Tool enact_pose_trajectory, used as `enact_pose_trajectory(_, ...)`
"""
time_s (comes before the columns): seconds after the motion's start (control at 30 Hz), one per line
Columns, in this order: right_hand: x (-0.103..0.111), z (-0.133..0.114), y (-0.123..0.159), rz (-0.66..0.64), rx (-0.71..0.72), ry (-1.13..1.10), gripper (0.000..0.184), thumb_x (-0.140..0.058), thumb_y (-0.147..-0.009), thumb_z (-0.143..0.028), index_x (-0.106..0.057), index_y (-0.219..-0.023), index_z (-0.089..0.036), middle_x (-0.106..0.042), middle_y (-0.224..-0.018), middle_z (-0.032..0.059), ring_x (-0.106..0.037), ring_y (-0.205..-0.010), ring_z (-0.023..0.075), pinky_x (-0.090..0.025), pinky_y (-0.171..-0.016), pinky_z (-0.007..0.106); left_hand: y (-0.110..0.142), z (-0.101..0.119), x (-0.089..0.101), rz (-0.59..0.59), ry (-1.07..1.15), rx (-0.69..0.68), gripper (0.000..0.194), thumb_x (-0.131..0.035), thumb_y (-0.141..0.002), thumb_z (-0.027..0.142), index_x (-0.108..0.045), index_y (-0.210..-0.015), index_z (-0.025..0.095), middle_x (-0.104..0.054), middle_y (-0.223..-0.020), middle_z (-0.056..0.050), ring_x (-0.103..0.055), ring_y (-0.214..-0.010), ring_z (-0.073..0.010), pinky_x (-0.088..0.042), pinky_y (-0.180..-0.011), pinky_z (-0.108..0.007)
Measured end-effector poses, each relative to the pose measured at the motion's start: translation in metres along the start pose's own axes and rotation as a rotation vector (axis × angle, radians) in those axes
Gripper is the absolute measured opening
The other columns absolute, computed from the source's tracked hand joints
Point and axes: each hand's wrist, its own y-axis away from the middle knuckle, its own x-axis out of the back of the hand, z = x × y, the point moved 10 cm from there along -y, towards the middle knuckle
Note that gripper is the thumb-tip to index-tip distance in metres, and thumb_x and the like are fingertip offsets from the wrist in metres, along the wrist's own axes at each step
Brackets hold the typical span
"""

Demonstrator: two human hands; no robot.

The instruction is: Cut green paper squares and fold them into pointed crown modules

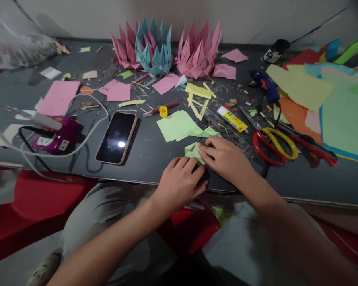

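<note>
A small piece of light green folded paper lies near the table's front edge, with a crease and a raised flap at its top. Curled fingers of my left hand hold its lower edge from the near side. From the right, my right hand grips the same paper, thumb and fingertips pressed on its fold. Just beyond are a stack of light green paper squares and folded green pieces. Part of the held paper is hidden under my fingers.
Left are a phone and a purple power adapter with cables. Right are a glue stick, scissors, a clear ruler, a glue gun and coloured paper. Pink paper flowers stand behind.
</note>
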Motion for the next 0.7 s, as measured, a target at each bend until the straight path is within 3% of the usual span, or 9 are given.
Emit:
enact_pose_trajectory(0.1, 0.002, 0.006, 0.003, 0.007, -0.003, -0.098, 0.034, -0.039, -0.091, -0.028, -0.070, -0.084, -0.015, -0.061, -0.082, 0.0081, -0.056, -0.076, 0.0196, -0.043, -0.069, 0.031, 0.000, -0.001, 0.001, 0.008, 0.007, 0.009, 0.027, -0.048, -0.085, 0.035, -0.058, -0.104, 0.018, -0.059, -0.102, -0.007, -0.053, -0.093, -0.0226, -0.043, -0.078, -0.036)
enact_pose_trajectory(0.23, 0.000, 0.017, 0.004, 0.033, -0.014, -0.281, 0.031, -0.039, -0.091, -0.025, -0.067, -0.096, -0.013, -0.061, -0.089, 0.0091, -0.057, -0.084, 0.0193, -0.045, -0.077, 0.031, -0.002, -0.002, 0.000, 0.020, 0.029, -0.004, 0.025, -0.046, -0.086, 0.033, -0.059, -0.103, 0.018, -0.061, -0.098, -0.006, -0.054, -0.090, -0.0223, -0.044, -0.076, -0.036)
enact_pose_trajectory(0.4, 0.000, 0.015, 0.006, 0.095, 0.042, -0.239, 0.022, -0.048, -0.087, -0.022, -0.068, -0.093, -0.014, -0.062, -0.088, 0.0083, -0.057, -0.083, 0.0186, -0.045, -0.077, 0.031, -0.004, -0.014, 0.009, 0.118, 0.200, 0.022, 0.022, -0.044, -0.088, 0.029, -0.060, -0.094, 0.016, -0.064, -0.089, -0.005, -0.057, -0.085, -0.0190, -0.045, -0.075, -0.032)
enact_pose_trajectory(0.57, -0.002, -0.001, 0.010, 0.049, 0.119, -0.064, 0.026, -0.045, -0.088, -0.024, -0.067, -0.096, -0.013, -0.062, -0.087, 0.0100, -0.054, -0.080, 0.0214, -0.044, -0.073, 0.035, -0.005, -0.059, 0.025, 0.262, 0.283, 0.349, 0.020, -0.046, -0.088, 0.029, -0.060, -0.086, 0.015, -0.064, -0.081, -0.005, -0.057, -0.079, -0.0166, -0.044, -0.072, -0.028)
enact_pose_trajectory(0.7, -0.004, -0.004, 0.014, 0.039, 0.124, -0.071, 0.028, -0.043, -0.088, -0.021, -0.064, -0.102, -0.009, -0.061, -0.089, 0.0115, -0.053, -0.079, 0.0219, -0.044, -0.072, 0.035, -0.011, -0.079, 0.020, 0.200, 0.163, 0.518, 0.024, -0.052, -0.084, 0.038, -0.063, -0.083, 0.017, -0.064, -0.081, -0.004, -0.057, -0.078, -0.0185, -0.042, -0.066, -0.028)
